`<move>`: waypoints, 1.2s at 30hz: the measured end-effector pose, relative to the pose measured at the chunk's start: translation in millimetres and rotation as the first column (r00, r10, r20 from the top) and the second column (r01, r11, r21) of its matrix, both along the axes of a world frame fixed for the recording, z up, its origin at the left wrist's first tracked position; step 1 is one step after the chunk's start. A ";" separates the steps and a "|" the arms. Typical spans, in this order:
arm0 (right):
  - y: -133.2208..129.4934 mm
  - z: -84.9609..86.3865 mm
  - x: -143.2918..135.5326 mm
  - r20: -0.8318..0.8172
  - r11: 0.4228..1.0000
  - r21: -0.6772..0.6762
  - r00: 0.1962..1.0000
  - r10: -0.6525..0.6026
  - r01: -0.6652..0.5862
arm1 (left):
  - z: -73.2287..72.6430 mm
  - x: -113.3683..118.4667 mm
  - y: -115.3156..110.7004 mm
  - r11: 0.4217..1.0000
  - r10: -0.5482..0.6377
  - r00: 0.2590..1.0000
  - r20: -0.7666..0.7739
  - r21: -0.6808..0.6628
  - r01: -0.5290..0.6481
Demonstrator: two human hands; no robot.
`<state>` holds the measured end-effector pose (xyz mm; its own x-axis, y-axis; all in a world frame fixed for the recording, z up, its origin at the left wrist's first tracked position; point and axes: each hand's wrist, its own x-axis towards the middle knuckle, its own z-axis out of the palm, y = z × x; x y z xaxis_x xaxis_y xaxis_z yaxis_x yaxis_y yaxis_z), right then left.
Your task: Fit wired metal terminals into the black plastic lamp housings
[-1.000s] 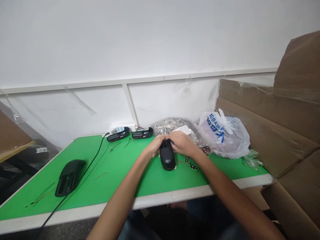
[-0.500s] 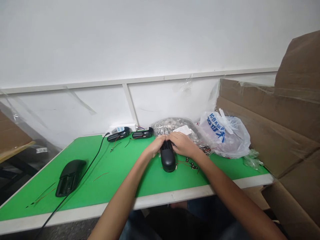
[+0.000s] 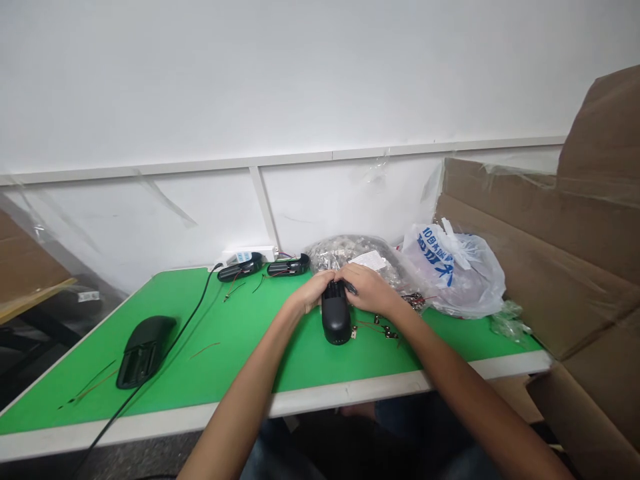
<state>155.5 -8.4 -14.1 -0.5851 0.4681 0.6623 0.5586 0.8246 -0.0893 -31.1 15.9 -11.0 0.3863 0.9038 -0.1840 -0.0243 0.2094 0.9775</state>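
A black plastic housing (image 3: 336,320) with a rounded lower end and an open compartment at its far end lies on the green tabletop. My left hand (image 3: 317,288) is closed around its far left side. From the right, my right hand (image 3: 366,287) bends its fingers over the same far end, closed on it. A small dark piece (image 3: 350,287) shows beneath the right fingers; its kind cannot be made out. Both sets of fingertips meet at the compartment, hiding what lies between them. Small metal contacts (image 3: 389,331) with thin red wires lie right of the housing.
Similar black housings (image 3: 240,268) lie at the back beside a white power strip (image 3: 250,254); another housing (image 3: 145,350) lies left by a black cable (image 3: 187,327). Behind my hands are a clear bag of parts (image 3: 345,248) and a white plastic bag (image 3: 455,280). Cardboard (image 3: 530,247) borders the right.
The view has shifted slightly. A dark piece now shows under my right fingers. Both hands stay at the far end of the housing.
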 end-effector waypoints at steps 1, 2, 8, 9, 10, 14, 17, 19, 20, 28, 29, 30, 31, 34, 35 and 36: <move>-0.3 0.1 0.1 0.001 1.000 -0.013 1.000 0.005 -0.005 | 0.3 -0.3 -0.3 1.000 -0.009 1.000 -0.003 0.007 0.009; -0.5 0.1 0.1 0.004 1.000 -0.024 1.000 0.008 -0.008 | 0.6 -0.5 -0.5 1.000 -0.018 1.000 -0.004 0.014 0.018; -1.4 0.8 0.1 0.008 0.999 -0.042 1.000 0.016 -0.015 | 2.0 -1.3 -0.9 0.998 -0.058 0.998 -0.035 0.007 0.058; -1.7 1.0 0.0 0.008 0.999 -0.044 1.000 0.016 -0.015 | 2.2 -1.4 -1.0 0.998 -0.058 0.997 -0.043 0.004 0.058; -2.0 1.1 -0.2 0.010 0.999 -0.047 1.000 0.014 -0.014 | 2.4 -1.4 -1.2 0.998 -0.056 0.997 -0.050 0.001 0.057; -3.7 1.7 -0.9 0.022 0.998 -0.063 1.000 0.003 -0.002 | 2.5 -1.4 -1.1 0.998 -0.063 0.997 -0.043 -0.011 0.062; -5.2 2.4 -1.5 0.028 0.997 -0.075 1.000 -0.005 0.007 | 2.2 -1.7 -0.4 0.997 -0.077 0.996 -0.034 -0.017 0.076; -6.0 2.9 -1.8 0.031 0.997 -0.078 0.999 -0.015 0.017 | 2.3 -1.9 -0.3 0.997 -0.083 0.996 -0.038 -0.010 0.082; -6.3 3.0 -1.9 0.033 0.997 -0.079 0.999 -0.018 0.020 | 2.5 -1.9 -0.4 0.996 -0.089 0.995 -0.041 -0.002 0.089; -6.5 2.3 -2.4 0.013 0.998 -0.057 0.999 -0.036 0.036 | -0.8 -0.7 0.4 0.980 -0.121 0.991 -0.053 0.149 0.128; -6.5 2.3 -2.3 0.011 0.998 -0.055 0.999 -0.039 0.040 | -2.0 -0.5 1.2 0.979 -0.120 0.991 -0.058 0.160 0.128; -6.5 2.4 -2.1 0.012 0.998 -0.052 0.999 -0.041 0.041 | -3.1 -0.2 2.0 0.977 -0.116 0.991 -0.062 0.174 0.126; -6.7 2.6 -1.9 0.016 0.998 -0.050 0.999 -0.041 0.041 | -4.0 0.1 2.7 0.973 -0.113 0.992 -0.065 0.193 0.123; -7.3 3.2 -1.6 0.038 0.998 -0.047 0.999 -0.036 0.038 | -5.2 0.7 3.6 0.962 -0.099 0.992 -0.083 0.248 0.117; -7.6 3.2 -1.6 0.041 0.998 -0.045 0.998 -0.037 0.038 | -5.1 0.7 3.5 0.959 -0.096 0.991 -0.089 0.258 0.116; -7.9 3.1 -1.8 0.040 0.998 -0.041 0.998 -0.038 0.040 | -4.8 0.6 3.1 0.957 -0.097 0.991 -0.094 0.264 0.119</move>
